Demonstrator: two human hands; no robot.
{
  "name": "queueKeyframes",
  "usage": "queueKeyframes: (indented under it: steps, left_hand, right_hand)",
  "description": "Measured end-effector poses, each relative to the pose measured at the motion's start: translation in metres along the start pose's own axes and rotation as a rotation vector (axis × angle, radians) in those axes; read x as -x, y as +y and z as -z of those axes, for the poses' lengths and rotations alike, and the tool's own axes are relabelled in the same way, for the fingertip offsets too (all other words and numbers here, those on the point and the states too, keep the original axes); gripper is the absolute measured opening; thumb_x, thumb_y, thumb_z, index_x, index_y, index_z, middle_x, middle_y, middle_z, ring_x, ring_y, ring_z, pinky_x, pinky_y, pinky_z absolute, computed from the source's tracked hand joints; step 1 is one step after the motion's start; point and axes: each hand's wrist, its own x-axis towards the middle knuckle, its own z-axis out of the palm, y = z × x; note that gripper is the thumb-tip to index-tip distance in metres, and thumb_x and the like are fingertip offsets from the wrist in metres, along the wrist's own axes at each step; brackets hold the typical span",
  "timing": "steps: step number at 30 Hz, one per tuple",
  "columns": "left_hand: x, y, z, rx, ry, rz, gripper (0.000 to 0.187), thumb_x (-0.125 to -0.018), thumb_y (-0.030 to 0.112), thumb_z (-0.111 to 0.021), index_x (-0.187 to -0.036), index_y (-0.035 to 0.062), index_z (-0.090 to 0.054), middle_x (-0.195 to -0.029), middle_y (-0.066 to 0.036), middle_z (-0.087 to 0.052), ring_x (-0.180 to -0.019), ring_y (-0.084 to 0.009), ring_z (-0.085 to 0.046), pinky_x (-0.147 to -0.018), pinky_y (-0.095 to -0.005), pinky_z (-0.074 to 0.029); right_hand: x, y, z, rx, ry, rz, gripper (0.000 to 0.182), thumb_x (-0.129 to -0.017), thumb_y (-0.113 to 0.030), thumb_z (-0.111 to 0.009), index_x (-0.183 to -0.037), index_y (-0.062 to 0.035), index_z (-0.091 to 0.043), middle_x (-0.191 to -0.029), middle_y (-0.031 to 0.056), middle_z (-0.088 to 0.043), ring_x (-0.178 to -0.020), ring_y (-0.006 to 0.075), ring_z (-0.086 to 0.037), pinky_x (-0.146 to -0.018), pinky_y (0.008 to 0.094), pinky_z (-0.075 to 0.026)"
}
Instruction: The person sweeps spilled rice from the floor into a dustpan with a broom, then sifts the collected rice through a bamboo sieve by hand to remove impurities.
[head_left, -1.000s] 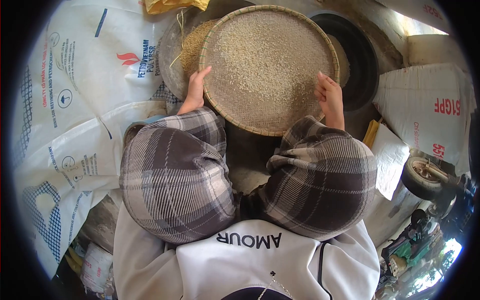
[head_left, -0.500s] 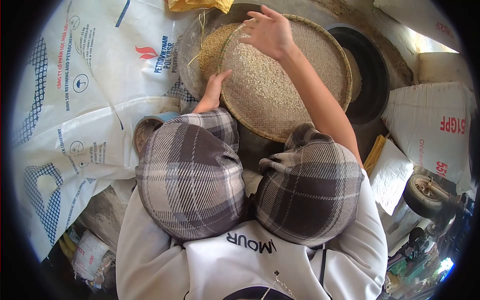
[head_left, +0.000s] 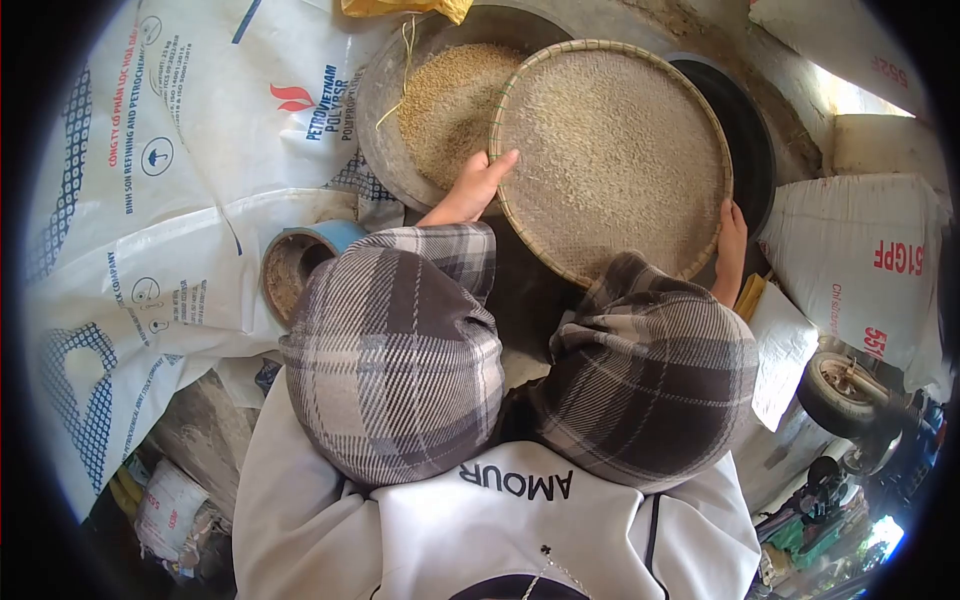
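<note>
A round woven tray [head_left: 615, 165] with a bamboo rim carries a spread layer of pale grain. My left hand [head_left: 478, 186] grips its left rim, thumb on top and the other fingers hidden underneath. On the right rim, my right hand [head_left: 732, 240] is closed, with its fingers at the edge. The tray overlaps a wide grey basin [head_left: 380, 110] at its left, in which yellowish grain [head_left: 450, 90] lies. Behind its right side shows a black basin [head_left: 755, 150], partly covered by the tray.
White printed sacks [head_left: 220, 130] cover the left side. A blue-rimmed container [head_left: 290, 265] stands beside my left knee. At the right are a full white sack [head_left: 860, 260], a folded white sack [head_left: 783, 350] and a wheel [head_left: 840, 388]. A yellow bag [head_left: 420, 8] lies at the top.
My right hand has come down from above the grain to the tray's right rim. The tray has shifted right, uncovering more of the grey basin, and its grain is spread more evenly.
</note>
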Motion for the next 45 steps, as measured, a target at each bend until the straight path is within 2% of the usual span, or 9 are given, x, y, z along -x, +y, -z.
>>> queueKeyframes:
  steps: [6, 12, 16, 18, 24, 27, 34, 40, 45]
  left_hand:
    - [0.009, 0.09, 0.064, 0.121, 0.158, 0.017, 0.043, -0.094, 0.029, -0.053, -0.123, -0.0026, -0.05, -0.112, -0.017, -0.062, -0.097, -0.0227, -0.064, -0.084, -0.0342, -0.052]
    - [0.016, 0.06, 0.008, -0.183, 0.055, -0.104, 0.05, -0.094, 0.035, -0.056, -0.129, -0.0001, -0.047, -0.115, -0.012, -0.06, -0.113, -0.0196, -0.051, -0.1, -0.0316, -0.037]
    - [0.011, 0.09, 0.043, -0.023, 0.195, -0.116, 0.047, -0.096, 0.033, -0.051, -0.125, -0.0031, -0.046, -0.115, -0.017, -0.06, -0.1, -0.0208, -0.062, -0.088, -0.0338, -0.051]
    - [0.016, 0.11, 0.057, 0.062, 0.155, -0.13, 0.045, -0.096, 0.034, -0.051, -0.126, -0.0002, -0.047, -0.114, -0.015, -0.061, -0.1, -0.0216, -0.063, -0.086, -0.0342, -0.052]
    - [0.016, 0.061, 0.004, -0.232, 0.157, -0.222, 0.042, -0.096, 0.034, -0.054, -0.121, 0.0004, -0.051, -0.109, -0.01, -0.061, -0.098, -0.015, -0.057, -0.089, -0.0304, -0.045]
    - [0.008, 0.081, 0.052, 0.002, 0.217, -0.179, 0.044, -0.097, 0.032, -0.049, -0.125, -0.0012, -0.047, -0.114, -0.014, -0.06, -0.1, -0.0189, -0.061, -0.089, -0.0328, -0.049]
    - [0.019, 0.039, 0.01, -0.194, 0.164, -0.203, 0.042, -0.096, 0.032, -0.054, -0.124, -0.0005, -0.05, -0.111, -0.011, -0.06, -0.099, -0.015, -0.056, -0.09, -0.0289, -0.044]
    - [0.026, 0.065, 0.047, 0.093, 0.201, -0.062, 0.035, -0.096, 0.029, -0.053, -0.116, -0.0004, -0.054, -0.107, -0.011, -0.063, -0.09, -0.0159, -0.06, -0.085, -0.0271, -0.046]
    - [0.021, 0.021, 0.022, -0.26, 0.162, -0.168, 0.039, -0.095, 0.032, -0.056, -0.116, -0.0006, -0.056, -0.103, -0.008, -0.062, -0.091, -0.0136, -0.057, -0.084, -0.0273, -0.045]
  right_hand:
    - [0.026, -0.047, -0.058, -0.081, -0.27, 0.347, 0.034, -0.095, -0.02, -0.055, -0.119, 0.0032, -0.057, -0.093, -0.0009, -0.06, -0.084, 0.0057, -0.051, -0.075, 0.0205, -0.042]
    - [-0.007, -0.033, -0.026, -0.315, -0.043, 0.152, 0.029, -0.097, -0.019, -0.052, -0.115, 0.0033, -0.059, -0.093, -0.0019, -0.06, -0.083, 0.0045, -0.05, -0.073, 0.0191, -0.041]
    - [0.014, -0.017, -0.069, -0.118, -0.013, 0.448, 0.03, -0.097, -0.019, -0.051, -0.113, 0.0045, -0.058, -0.087, -0.0019, -0.056, -0.079, 0.0057, -0.046, -0.072, 0.0208, -0.04]
    - [0.04, -0.028, -0.096, -0.203, -0.04, 0.358, 0.031, -0.097, -0.02, -0.052, -0.114, 0.0051, -0.057, -0.089, -0.0005, -0.058, -0.081, 0.0075, -0.048, -0.075, 0.0222, -0.041]
    - [-0.002, -0.008, -0.052, -0.233, 0.111, 0.213, 0.031, -0.096, -0.016, -0.05, -0.118, 0.0051, -0.058, -0.097, 0.0048, -0.063, -0.087, 0.0107, -0.054, -0.079, 0.0241, -0.043]
    - [0.026, -0.02, -0.084, -0.097, 0.111, 0.443, 0.033, -0.096, -0.017, -0.051, -0.119, 0.0054, -0.057, -0.093, 0.0031, -0.061, -0.081, 0.0079, -0.051, -0.073, 0.0232, -0.042]
    - [-0.008, -0.009, -0.035, -0.2, 0.163, 0.291, 0.029, -0.096, -0.016, -0.053, -0.115, 0.0044, -0.06, -0.096, 0.004, -0.065, -0.084, 0.0092, -0.057, -0.073, 0.0233, -0.045]
    - [0.021, -0.013, -0.078, -0.042, 0.126, 0.392, 0.03, -0.095, -0.017, -0.054, -0.114, 0.0054, -0.06, -0.094, 0.0058, -0.065, -0.084, 0.009, -0.056, -0.074, 0.0233, -0.045]
    - [-0.019, 0.02, -0.037, -0.079, 0.147, 0.394, 0.029, -0.094, -0.016, -0.055, -0.115, 0.0045, -0.058, -0.092, 0.0068, -0.066, -0.082, 0.0096, -0.058, -0.074, 0.0217, -0.045]
